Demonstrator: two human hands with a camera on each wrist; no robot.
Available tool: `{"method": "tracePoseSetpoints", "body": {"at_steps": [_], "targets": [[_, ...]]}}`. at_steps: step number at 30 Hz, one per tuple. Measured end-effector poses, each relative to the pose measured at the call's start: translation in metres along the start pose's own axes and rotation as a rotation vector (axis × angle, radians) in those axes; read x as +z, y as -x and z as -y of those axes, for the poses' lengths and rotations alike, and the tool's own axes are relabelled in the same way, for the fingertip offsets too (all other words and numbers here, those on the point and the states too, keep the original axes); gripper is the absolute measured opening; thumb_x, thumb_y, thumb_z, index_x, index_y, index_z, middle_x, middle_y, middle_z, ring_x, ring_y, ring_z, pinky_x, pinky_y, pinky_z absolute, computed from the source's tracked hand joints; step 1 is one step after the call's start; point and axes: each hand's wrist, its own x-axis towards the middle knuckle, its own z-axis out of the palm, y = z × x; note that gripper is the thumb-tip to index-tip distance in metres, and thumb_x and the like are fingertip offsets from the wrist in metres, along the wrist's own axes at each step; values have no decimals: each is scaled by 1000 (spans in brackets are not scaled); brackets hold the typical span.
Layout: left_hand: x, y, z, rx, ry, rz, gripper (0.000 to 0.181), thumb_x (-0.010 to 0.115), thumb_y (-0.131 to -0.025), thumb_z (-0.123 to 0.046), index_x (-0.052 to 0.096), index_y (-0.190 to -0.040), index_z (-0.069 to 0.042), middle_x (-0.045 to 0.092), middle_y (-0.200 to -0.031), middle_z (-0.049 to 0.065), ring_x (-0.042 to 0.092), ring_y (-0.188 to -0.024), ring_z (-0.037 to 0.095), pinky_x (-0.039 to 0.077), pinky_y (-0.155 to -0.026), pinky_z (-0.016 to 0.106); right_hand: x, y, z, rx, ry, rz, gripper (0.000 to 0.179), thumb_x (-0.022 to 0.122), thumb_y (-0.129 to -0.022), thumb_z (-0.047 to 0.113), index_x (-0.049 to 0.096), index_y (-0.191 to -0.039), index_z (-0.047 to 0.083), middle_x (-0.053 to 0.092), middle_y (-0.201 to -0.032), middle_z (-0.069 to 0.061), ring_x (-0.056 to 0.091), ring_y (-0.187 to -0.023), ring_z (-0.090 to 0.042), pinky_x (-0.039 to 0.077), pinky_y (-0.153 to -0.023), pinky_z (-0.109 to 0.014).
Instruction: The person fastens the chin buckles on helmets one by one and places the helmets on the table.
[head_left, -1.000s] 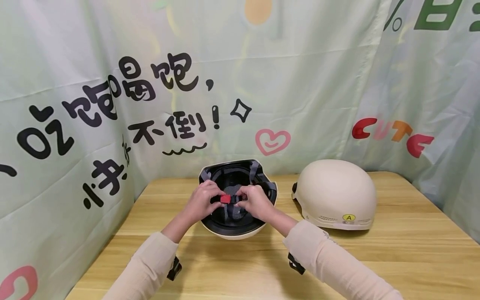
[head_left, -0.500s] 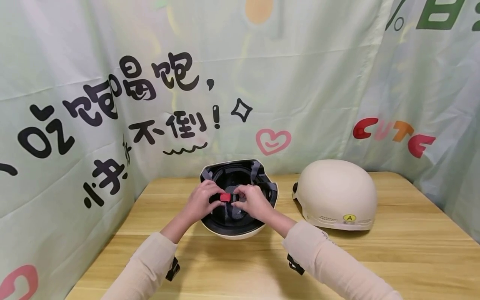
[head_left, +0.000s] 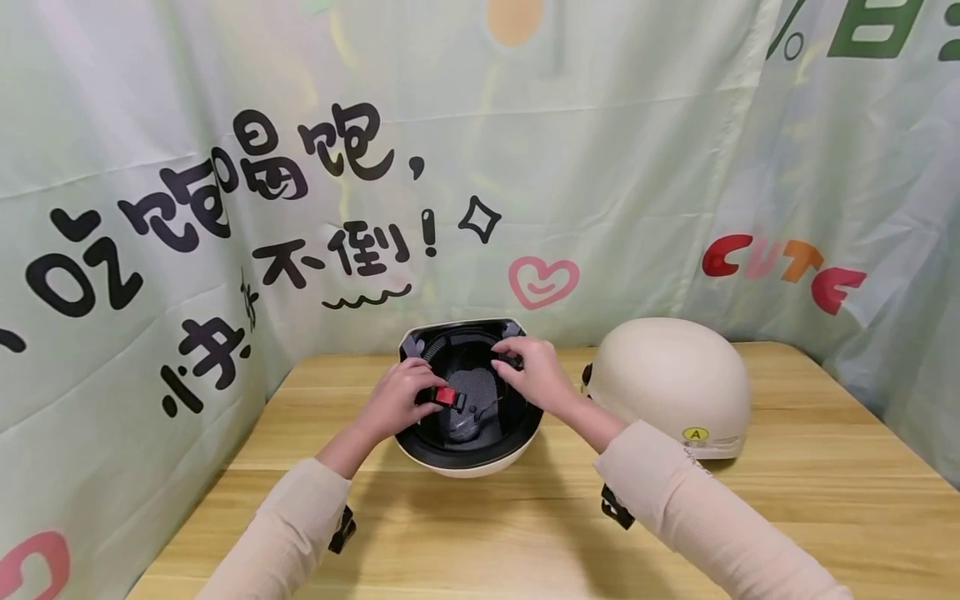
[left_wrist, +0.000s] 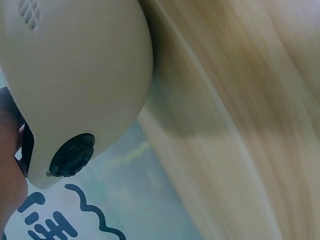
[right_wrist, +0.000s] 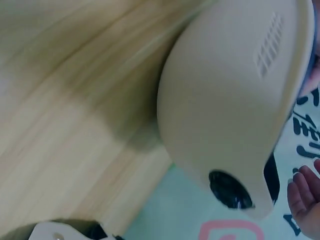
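An upturned beige helmet (head_left: 467, 468) rests on the table, its black lining and grey padding facing up. Over its opening, my left hand (head_left: 396, 400) pinches the red-and-black strap buckle (head_left: 446, 396) between thumb and fingers. My right hand (head_left: 536, 377) is raised over the helmet's right rim, thumb and forefinger apart with a gap between them. In the right wrist view, that hand's fingers (right_wrist: 302, 197) are loosely bent beside the helmet shell (right_wrist: 220, 105). The left wrist view shows the shell's dark round side disc (left_wrist: 72, 155), with part of my left hand at the edge.
A second beige helmet (head_left: 675, 383) stands dome-up to the right, with a yellow "A" sticker (head_left: 695, 434). The wooden table (head_left: 465, 542) backs onto a pale green printed cloth (head_left: 615, 167).
My right hand has come off the buckle, moving up and right to the helmet's rim. My left hand keeps hold of the buckle. The helmet has shifted slightly left.
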Motion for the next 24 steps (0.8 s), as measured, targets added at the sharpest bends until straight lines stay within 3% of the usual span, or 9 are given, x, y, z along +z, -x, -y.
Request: {"method": "tracePoseSetpoints", "body": {"at_steps": [3, 5, 7, 11, 16, 20, 24], "targets": [[-3, -2, -2, -17, -3, 69, 30, 80, -70, -20, 72, -98, -11, 70, -98, 3, 55, -109, 28, 45, -89, 47, -6, -2, -4, 6, 2, -24, 15, 67, -82, 7, 69, -94, -1, 69, -84, -12, 62, -76, -23, 51, -70, -38], [-5, -4, -2, -20, 22, 80, 33, 80, -70, -21, 72, -99, -9, 70, -100, 4, 54, -112, 29, 44, -92, 49, -9, -3, -7, 26, 7, -27, 15, 66, -82, 7, 69, -94, -1, 69, -85, -14, 62, -76, -24, 51, -69, -38], [-7, -7, -2, -19, 48, 51, 35, 80, -70, -22, 71, -100, -7, 70, -101, 6, 55, -112, 30, 43, -95, 49, -12, -3, -10, 59, 13, -24, 16, 65, -83, 8, 69, -96, -2, 69, -88, -15, 62, -77, -26, 51, -70, -39], [-13, -13, 1, -62, 133, -91, 36, 80, -69, -21, 70, -99, -3, 69, -100, 11, 58, -107, 30, 44, -97, 45, -17, -5, -18, 126, 12, -39, 20, 64, -85, 10, 69, -100, -3, 69, -95, -19, 63, -85, -31, 50, -74, -43], [-23, -20, 5, -264, 272, -208, 39, 77, -74, -21, 68, -104, 1, 65, -111, 18, 57, -109, 33, 44, -97, 46, -22, -9, -29, 179, -20, -81, 24, 62, -85, 10, 67, -103, -5, 69, -98, -22, 64, -89, -33, 51, -77, -45], [-28, -24, 12, -481, 435, -241, 40, 71, -81, -18, 63, -112, 5, 57, -122, 23, 51, -116, 37, 44, -97, 50, -26, -13, -33, 256, -71, -87, 27, 59, -88, 14, 66, -108, -4, 67, -103, -22, 63, -91, -34, 51, -78, -45], [-29, -22, 21, -710, 535, -224, 43, 64, -87, -23, 58, -120, 3, 51, -130, 23, 50, -118, 40, 45, -95, 49, -28, -16, -36, 405, -141, -35, 36, 54, -92, 22, 59, -119, -3, 63, -112, -23, 60, -101, -35, 50, -86, -45]]}}
